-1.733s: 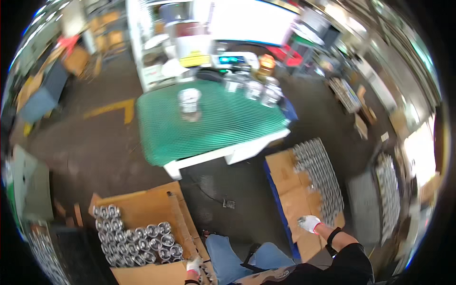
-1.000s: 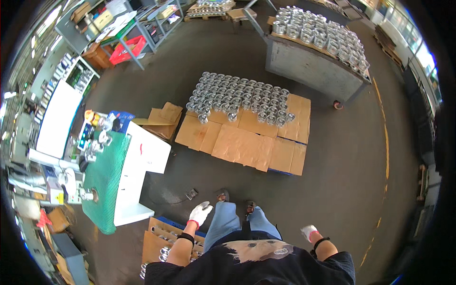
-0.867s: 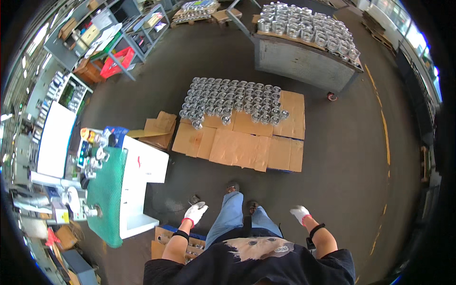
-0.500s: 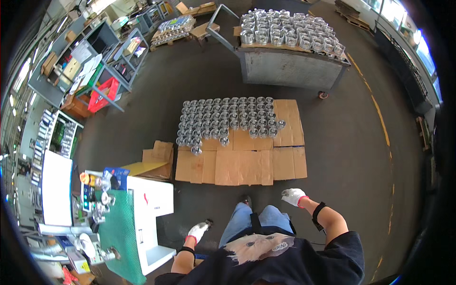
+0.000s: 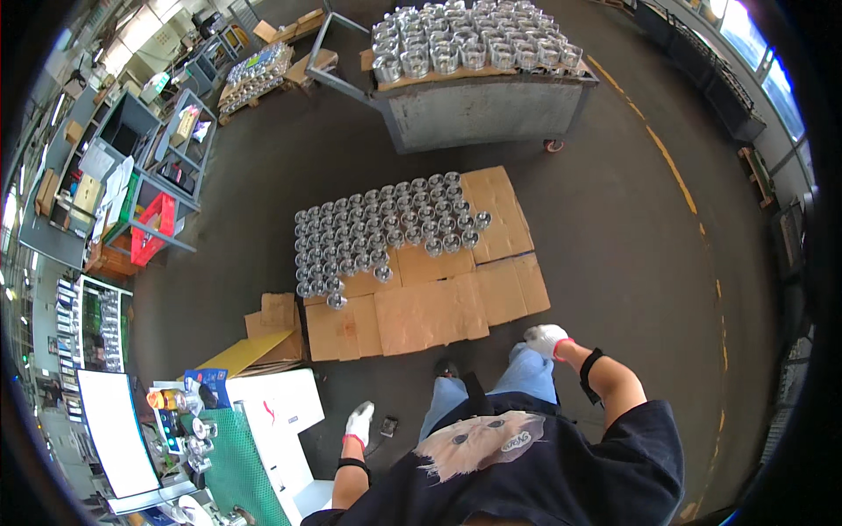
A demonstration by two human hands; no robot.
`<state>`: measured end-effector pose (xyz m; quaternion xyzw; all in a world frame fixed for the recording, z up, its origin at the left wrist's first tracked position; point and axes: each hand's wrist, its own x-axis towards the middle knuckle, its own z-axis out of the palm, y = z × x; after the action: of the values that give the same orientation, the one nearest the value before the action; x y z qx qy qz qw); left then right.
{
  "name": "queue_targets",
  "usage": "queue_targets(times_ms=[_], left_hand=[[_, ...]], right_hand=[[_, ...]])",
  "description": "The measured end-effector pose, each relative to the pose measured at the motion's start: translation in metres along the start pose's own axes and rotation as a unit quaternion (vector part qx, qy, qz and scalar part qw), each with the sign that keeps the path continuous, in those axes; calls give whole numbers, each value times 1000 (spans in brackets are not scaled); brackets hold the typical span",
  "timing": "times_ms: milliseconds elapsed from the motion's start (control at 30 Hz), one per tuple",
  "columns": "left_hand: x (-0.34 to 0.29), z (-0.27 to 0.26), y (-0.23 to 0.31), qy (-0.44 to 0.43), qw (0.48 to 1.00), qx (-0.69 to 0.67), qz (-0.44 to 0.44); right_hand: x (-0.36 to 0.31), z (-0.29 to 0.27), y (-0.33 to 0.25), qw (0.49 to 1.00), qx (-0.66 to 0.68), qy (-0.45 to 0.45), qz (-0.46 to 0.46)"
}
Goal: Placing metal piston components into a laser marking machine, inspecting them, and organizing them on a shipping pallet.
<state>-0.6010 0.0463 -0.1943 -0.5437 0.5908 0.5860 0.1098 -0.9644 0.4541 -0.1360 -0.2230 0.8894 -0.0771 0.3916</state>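
My left hand (image 5: 359, 422), in a white glove with a red cuff, hangs low beside the white machine; its fingers are stretched out and nothing shows in them. My right hand (image 5: 545, 338), gloved the same way, hangs next to my right thigh, with loosely extended fingers and no object visible in it. Neither hand touches the metal parts. Ahead on the floor lie flattened cardboard sheets (image 5: 430, 314). Rows of shiny round metal parts (image 5: 377, 219) cover their far and left portion, with a ragged near edge.
A grey wheeled cart (image 5: 482, 114) at the back bears many similar parts. At left stand a workbench with a green mat (image 5: 232, 456), a white machine (image 5: 281, 403), a screen (image 5: 118, 434) and folded cardboard (image 5: 279, 329). A small dark object (image 5: 388, 426) lies near my left hand.
The view has turned, so the cardboard and cart sit farther left and tilted. My left hand has swung forward; my right hand is now against my thigh. The metal parts look unchanged.
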Motion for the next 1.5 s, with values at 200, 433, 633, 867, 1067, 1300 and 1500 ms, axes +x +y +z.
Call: queue_targets(times_ms=[200, 433, 633, 867, 1067, 1300, 1500], left_hand=[[-15, 102, -47, -85, 967, 239, 10], [-18, 272, -3, -104, 883, 450, -86], [-27, 370, 113, -88, 929, 356, -40], [-2, 390, 127, -17, 957, 287, -31], [-10, 469, 121, -109, 945, 301, -68], [-11, 585, 210, -163, 950, 213, -161], [6, 602, 267, 12, 999, 37, -28]], right_hand=[[-6, 26, 154, 998, 20, -53, 41], [-43, -18, 314, 996, 61, -12, 65], [-58, -103, 400, 991, 97, 71, 64], [-5, -220, 404, 980, 115, 158, -36], [52, -308, 374, 970, 31, 170, -169], [175, -398, 331, 949, 6, 67, -309], [270, -478, 256, 934, 82, -97, -332]])
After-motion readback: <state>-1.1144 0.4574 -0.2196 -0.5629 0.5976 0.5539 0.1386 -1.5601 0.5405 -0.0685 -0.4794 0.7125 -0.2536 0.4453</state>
